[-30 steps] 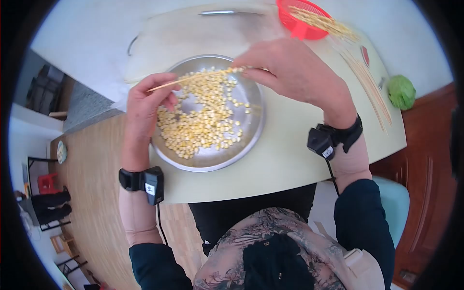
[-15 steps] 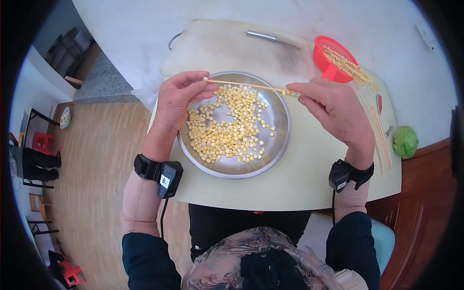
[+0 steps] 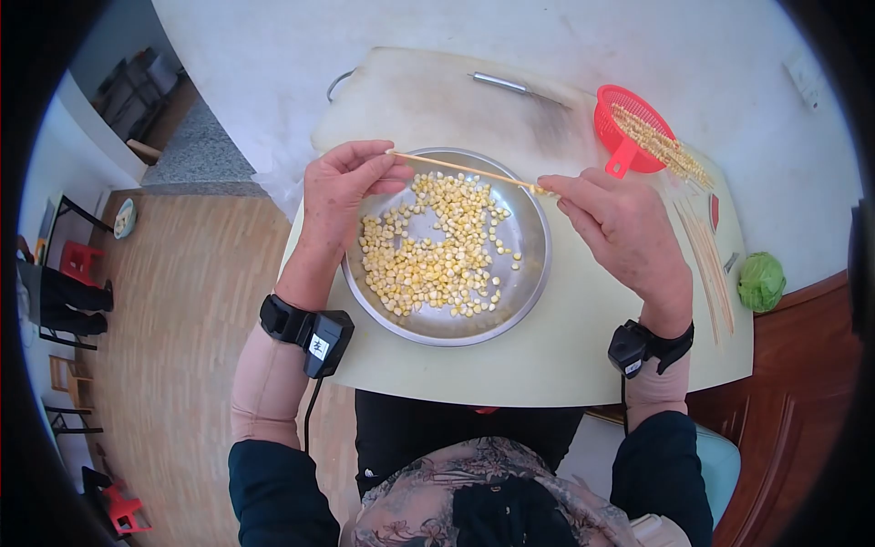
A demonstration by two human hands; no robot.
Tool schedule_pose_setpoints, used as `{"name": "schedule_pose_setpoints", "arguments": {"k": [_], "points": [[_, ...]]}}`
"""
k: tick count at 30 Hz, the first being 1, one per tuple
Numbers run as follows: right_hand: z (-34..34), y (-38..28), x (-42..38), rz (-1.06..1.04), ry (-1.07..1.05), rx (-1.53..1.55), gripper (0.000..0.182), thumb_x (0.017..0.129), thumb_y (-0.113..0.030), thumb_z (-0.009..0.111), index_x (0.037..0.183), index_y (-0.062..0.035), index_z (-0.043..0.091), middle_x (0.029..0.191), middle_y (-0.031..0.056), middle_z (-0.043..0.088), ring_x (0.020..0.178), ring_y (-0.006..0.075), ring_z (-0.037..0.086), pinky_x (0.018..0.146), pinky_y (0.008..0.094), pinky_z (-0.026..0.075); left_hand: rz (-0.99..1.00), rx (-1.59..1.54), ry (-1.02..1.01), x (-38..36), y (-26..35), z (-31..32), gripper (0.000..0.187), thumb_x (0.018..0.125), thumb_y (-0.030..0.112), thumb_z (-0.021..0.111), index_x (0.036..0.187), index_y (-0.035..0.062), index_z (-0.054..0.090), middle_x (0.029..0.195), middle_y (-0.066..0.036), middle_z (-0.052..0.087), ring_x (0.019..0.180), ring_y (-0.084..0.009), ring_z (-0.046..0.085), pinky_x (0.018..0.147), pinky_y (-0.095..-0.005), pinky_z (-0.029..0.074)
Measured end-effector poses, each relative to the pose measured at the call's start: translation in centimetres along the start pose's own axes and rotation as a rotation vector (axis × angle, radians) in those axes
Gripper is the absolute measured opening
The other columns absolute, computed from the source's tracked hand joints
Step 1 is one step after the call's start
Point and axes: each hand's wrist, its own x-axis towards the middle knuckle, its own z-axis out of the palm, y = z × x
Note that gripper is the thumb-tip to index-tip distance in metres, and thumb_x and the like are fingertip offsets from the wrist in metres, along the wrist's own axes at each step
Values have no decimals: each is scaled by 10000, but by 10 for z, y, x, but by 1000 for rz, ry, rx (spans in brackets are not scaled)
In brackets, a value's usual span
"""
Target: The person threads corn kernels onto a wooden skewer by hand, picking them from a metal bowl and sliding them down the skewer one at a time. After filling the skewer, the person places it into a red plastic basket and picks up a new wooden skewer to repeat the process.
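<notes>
A thin wooden skewer (image 3: 465, 169) spans the upper part of a round steel bowl (image 3: 533, 305). My left hand (image 3: 346, 187) is closed, pinching a pale kernel at the skewer's left end. At the other end my right hand (image 3: 620, 219) is closed around the skewer, where a few kernels show at the fingertips; the fingers hide the rest of that end. Many loose yellow-white corn kernels (image 3: 428, 264) lie in the bowl below the skewer.
Behind the bowl is a cutting board (image 3: 401, 100) with a metal-handled tool (image 3: 499, 83). A red basket (image 3: 633, 91) holds kernel-loaded skewers (image 3: 661, 141). Bare skewers (image 3: 706, 260) and a green cabbage (image 3: 761, 281) are at the right. A person's legs (image 3: 73, 301) show far left.
My right hand has moved slightly left and down, tilting the skewer a little more. The whole view has shifted slightly, with the bowl and table appearing lower.
</notes>
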Motion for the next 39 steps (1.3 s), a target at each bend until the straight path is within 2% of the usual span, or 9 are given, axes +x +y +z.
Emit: {"name": "schedule_pose_setpoints", "arguments": {"k": [18, 24, 27, 29, 32, 39], "points": [[2, -1, 1, -12, 33, -13, 181, 861, -115, 599, 1019, -56, 664, 728, 95, 600, 623, 256, 594, 532, 350, 440, -5, -54, 29, 0, 2, 2, 214, 855, 29, 632, 1033, -86, 615, 941, -187, 673, 834, -236, 695, 731, -276, 574], [6, -2, 4, -36, 70, -68, 209, 818, -55, 624, 1022, -72, 665, 675, 84, 561, 574, 241, 568, 510, 336, 429, 16, -20, 57, 3, 3, 4, 201, 853, 22, 631, 1018, -92, 621, 920, -179, 677, 823, -226, 695, 719, -267, 570], [7, -6, 4, -24, 63, -101, 227, 809, -54, 628, 1032, -82, 662, 675, 80, 553, 574, 243, 570, 506, 339, 436, 82, 67, 89, 2, 1, 5, 189, 855, 23, 627, 1000, -98, 627, 899, -166, 679, 811, -211, 693, 715, -261, 567], [6, -10, 3, -50, 42, -166, 285, 747, -19, 609, 1027, -62, 643, 732, 81, 579, 626, 239, 621, 524, 325, 482, 140, 123, 118, 1, -1, 6, 169, 858, 13, 615, 985, -96, 636, 884, -155, 679, 799, -196, 690, 715, -255, 564], [10, -15, 2, -57, 59, -193, 339, 715, 1, 620, 1048, -59, 625, 738, 78, 565, 630, 231, 626, 526, 324, 483, 182, 183, 141, 1, -1, 5, 151, 860, 8, 606, 972, -85, 644, 876, -144, 680, 792, -184, 689, 709, -251, 562], [14, -34, -2, -71, 39, -270, 392, 696, -8, 644, 1084, -25, 588, 763, 82, 547, 667, 211, 637, 535, 299, 499, 307, 352, 196, 3, -7, 3, 124, 853, 21, 616, 936, -60, 660, 810, -96, 696, 770, -152, 692, 697, -234, 543]]}}
